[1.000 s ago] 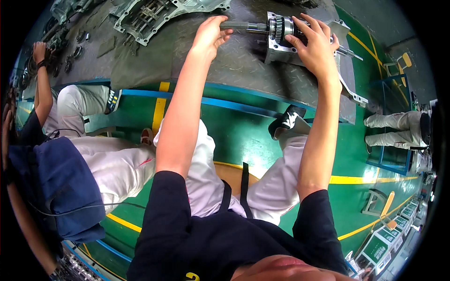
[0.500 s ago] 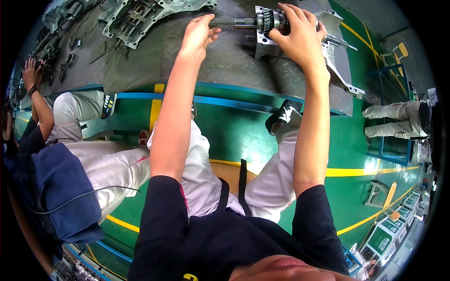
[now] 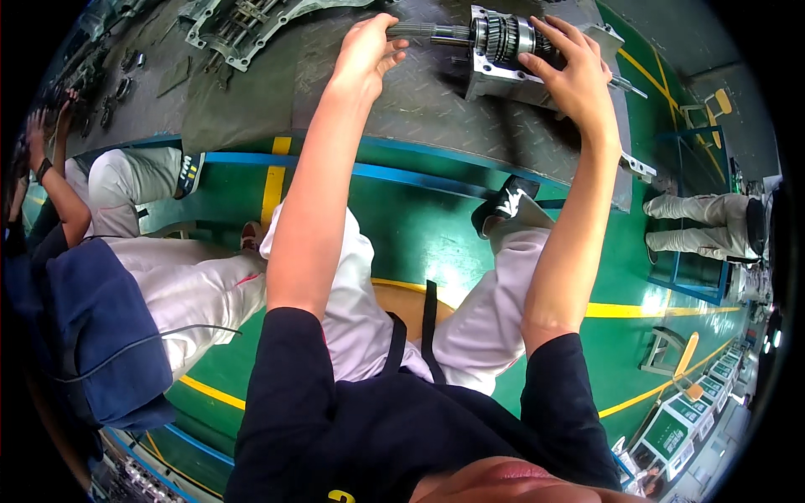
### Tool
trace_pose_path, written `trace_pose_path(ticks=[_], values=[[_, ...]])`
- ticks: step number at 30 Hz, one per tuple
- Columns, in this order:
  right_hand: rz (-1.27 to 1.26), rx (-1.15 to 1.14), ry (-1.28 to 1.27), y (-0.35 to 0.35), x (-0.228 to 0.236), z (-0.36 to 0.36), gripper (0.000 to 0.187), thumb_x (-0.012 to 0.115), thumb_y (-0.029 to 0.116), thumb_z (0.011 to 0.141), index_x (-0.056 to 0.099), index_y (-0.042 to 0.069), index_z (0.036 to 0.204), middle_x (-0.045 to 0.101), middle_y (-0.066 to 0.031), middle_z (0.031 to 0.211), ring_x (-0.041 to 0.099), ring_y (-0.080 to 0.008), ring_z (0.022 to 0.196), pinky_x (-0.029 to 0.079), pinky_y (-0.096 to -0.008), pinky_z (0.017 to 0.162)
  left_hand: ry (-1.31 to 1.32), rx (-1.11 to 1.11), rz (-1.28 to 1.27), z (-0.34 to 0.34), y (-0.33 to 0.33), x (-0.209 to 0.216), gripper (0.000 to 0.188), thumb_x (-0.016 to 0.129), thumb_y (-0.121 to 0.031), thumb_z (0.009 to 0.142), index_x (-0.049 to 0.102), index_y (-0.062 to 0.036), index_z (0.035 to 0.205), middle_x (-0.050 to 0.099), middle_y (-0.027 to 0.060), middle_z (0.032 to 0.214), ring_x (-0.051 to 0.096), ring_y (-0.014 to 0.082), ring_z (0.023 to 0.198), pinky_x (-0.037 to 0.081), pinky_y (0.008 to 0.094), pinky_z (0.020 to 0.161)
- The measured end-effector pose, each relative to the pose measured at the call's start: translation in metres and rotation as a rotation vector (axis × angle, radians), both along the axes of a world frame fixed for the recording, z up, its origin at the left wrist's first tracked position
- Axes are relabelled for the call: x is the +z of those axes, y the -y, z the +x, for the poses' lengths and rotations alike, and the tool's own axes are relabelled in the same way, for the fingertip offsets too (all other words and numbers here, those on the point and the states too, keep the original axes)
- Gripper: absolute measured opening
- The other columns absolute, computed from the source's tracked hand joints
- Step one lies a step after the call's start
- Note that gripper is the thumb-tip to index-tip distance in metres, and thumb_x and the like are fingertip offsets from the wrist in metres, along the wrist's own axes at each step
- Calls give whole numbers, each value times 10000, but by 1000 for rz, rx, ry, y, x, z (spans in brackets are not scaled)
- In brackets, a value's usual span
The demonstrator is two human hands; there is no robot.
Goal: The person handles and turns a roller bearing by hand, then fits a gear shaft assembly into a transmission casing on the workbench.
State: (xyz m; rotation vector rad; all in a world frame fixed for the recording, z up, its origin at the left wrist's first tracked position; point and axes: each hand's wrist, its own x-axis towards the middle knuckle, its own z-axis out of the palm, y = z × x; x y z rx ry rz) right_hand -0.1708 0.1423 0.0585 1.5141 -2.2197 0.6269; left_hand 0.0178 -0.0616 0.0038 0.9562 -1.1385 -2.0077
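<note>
My left hand (image 3: 365, 52) clamped the shaft (image 3: 428, 33), its long axis running rightward into the gear cluster (image 3: 503, 38) gripped by my right hand (image 3: 570, 71).

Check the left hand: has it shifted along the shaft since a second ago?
Cannot tell. The left hand grips the shaft at about the same gap from the gear cluster; the head camera moved, not clearly the hand.

Single fisheye view from my head, looking steeply down along my outstretched arms to the nearby floor (image 3: 419, 243).
</note>
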Motion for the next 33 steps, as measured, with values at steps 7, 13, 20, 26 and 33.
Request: trace_pose_path(ticks=[7, 13, 20, 26, 33], values=[[38, 12, 177, 12, 36, 55, 495, 754, 188, 735, 646, -3, 1179, 588, -136, 1289, 478, -335, 1250, 372, -433, 1074, -23, 0, -56, 3, -6, -2, 220, 577, -168, 948, 536, -30, 1114, 618, 109, 972, 629, 185, 824, 513, 320, 692], [-25, -16, 157, 14, 28, 56, 489, 766, 210, 766, 638, -18, 1179, 603, -159, 1250, 499, -340, 1221, 402, -417, 1046, -64, -58, -9, -1, -2, -7, 243, 602, -208, 962, 540, -8, 1086, 653, 146, 1014, 663, 222, 877, 525, 326, 705], [-58, -21, 178, 12, 24, 60, 515, 742, 239, 790, 608, 9, 1231, 583, -151, 1274, 493, -328, 1235, 383, -428, 1049, -212, -68, 121, -7, 15, -25, 269, 653, -212, 932, 622, 44, 1010, 669, 167, 962, 648, 296, 904, 544, 384, 821], [20, -98, 13, 3, 28, 69, 530, 737, 260, 786, 610, 45, 1254, 578, -128, 1293, 472, -317, 1262, 337, -451, 1074, -304, -53, 144, -12, 9, -23, 221, 637, -152, 942, 600, 54, 1010, 668, 161, 945, 671, 255, 834, 579, 355, 826], [-6, -46, 27, 7, 21, 58, 552, 772, 185, 747, 614, 35, 1255, 564, -133, 1315, 446, -330, 1269, 351, -431, 1072, -314, -53, 136, -12, 13, -31, 185, 645, -140, 935, 611, 38, 973, 679, 141, 910, 681, 247, 814, 586, 347, 813]])
